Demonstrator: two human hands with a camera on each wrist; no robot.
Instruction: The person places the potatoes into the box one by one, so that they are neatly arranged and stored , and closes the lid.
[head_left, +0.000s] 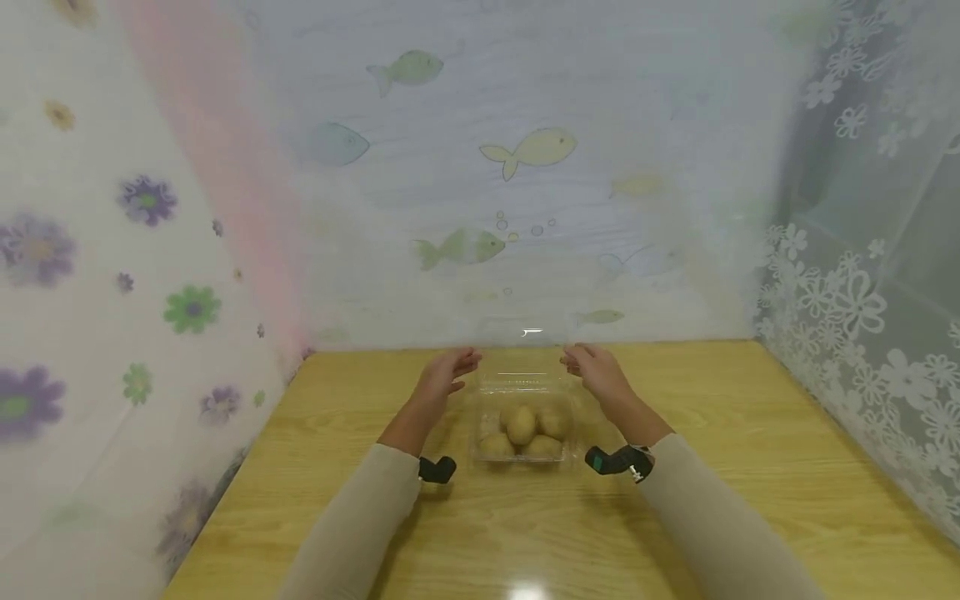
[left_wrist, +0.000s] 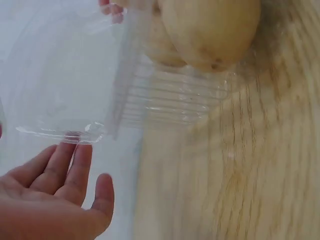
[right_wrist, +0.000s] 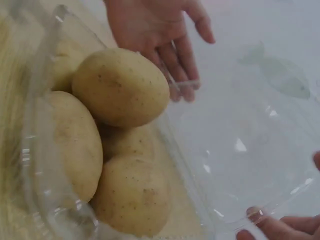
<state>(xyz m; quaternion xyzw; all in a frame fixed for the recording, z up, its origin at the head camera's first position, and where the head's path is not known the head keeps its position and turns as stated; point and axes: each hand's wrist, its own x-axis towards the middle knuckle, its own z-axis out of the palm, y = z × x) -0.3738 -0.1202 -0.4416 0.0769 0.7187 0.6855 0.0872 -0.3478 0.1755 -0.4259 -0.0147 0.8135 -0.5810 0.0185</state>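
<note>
A clear plastic clamshell container [head_left: 474, 437] stands on the table with several yellow-brown potatoes [head_left: 522, 427] inside. Its transparent lid [right_wrist: 235, 165] is raised at the far side. My left hand [head_left: 444, 377] is at the lid's left edge, its fingers extended and fingertips at the rim in the left wrist view. On the opposite side, my right hand [head_left: 597, 372] has its fingertips at the lid's right edge; only some of its fingers [right_wrist: 280, 227] show in the right wrist view. One potato [right_wrist: 121, 87] lies on top of the others.
The wooden table [head_left: 495, 542] extends around the container. A fish-patterned curtain [head_left: 420, 192] hangs behind it, a flowered curtain [head_left: 142, 275] at the left and a translucent flower-print sheet [head_left: 862, 308] at the right. Both wrists carry dark camera mounts [head_left: 617, 460].
</note>
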